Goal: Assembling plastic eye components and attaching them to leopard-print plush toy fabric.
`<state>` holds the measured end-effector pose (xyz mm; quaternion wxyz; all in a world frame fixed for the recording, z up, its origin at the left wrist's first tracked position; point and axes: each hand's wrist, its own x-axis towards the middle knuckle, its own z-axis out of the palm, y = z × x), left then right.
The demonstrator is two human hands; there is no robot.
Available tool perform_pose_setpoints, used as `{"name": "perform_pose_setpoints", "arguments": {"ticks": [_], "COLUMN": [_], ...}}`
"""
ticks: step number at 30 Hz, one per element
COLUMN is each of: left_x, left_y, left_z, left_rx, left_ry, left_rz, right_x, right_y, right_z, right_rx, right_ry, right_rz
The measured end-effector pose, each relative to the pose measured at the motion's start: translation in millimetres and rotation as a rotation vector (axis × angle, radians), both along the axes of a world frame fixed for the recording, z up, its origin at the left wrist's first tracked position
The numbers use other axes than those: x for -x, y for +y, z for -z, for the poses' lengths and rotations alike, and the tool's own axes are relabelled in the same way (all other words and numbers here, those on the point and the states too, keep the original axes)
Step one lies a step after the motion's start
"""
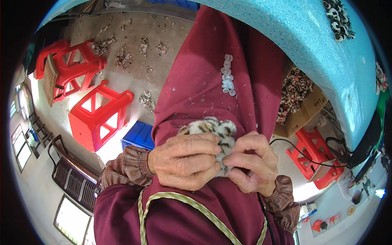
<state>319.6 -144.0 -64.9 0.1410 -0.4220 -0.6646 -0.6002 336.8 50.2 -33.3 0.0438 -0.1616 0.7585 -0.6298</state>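
On my lap, a small fuzzy plush piece [210,125], white with black and tan spots, lies between my two hands. My left hand [185,160] is closed over its left side, with the fingers curled against the fur. At the plush piece's right edge, my right hand [254,162] pinches with thumb and bent fingers; whether a small part sits in that pinch is hidden. Farther up the maroon apron [188,87] a row of small white plastic discs [227,77] rests on the cloth.
A light blue table [318,53] curves along the right, with a pile of black-and-white fuzzy pieces [338,19]. Below it stands a cardboard box [304,112] of spotted pieces. Red stools [96,114] and a blue bin [139,136] stand at left. Scraps [123,58] litter the floor.
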Motion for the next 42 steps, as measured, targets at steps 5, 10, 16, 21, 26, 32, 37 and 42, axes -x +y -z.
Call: {"name": "perform_pose_setpoints", "arguments": {"ticks": [5,10,16,21,26,32,37,42], "left_x": [-1.4,-7.4,-11.7,-12.2,-1.3,-2.2,0.0,3.1], "left_y": [-6.4,-7.0,-11.9,-9.3,-13.2,-6.3,-2.7,-3.1], "left_z": [-0.5,-1.1,-9.4,-7.2,-13.5,-0.6,1.1,0.4], "left_rx": [0.076,0.084,0.267,0.188,0.164,0.073,0.014,0.094], "left_ry": [0.031,0.099,0.167,0.144,-0.037,-0.087,-0.078,-0.087], "left_rz": [0.012,-0.059,-0.106,-0.168,-0.033,0.041,0.109,0.095], "right_x": [-2.5,-0.9,-2.1,-0.3,-0.3,-3.6,-6.9,-7.9], "right_y": [0.3,0.3,2.8,1.5,3.5,2.5,2.7,3.0], "right_z": [2.8,-3.0,-6.8,-8.9,-10.8,-7.4,-4.2,-5.2], "right_rx": [0.035,-0.027,-0.058,-0.038,-0.022,0.005,0.016,-0.015], "right_ry": [0.021,0.067,0.089,0.057,-0.04,-0.027,-0.041,0.013], "right_rz": [-0.027,-0.065,-0.081,-0.065,-0.079,-0.079,-0.054,-0.034]}}
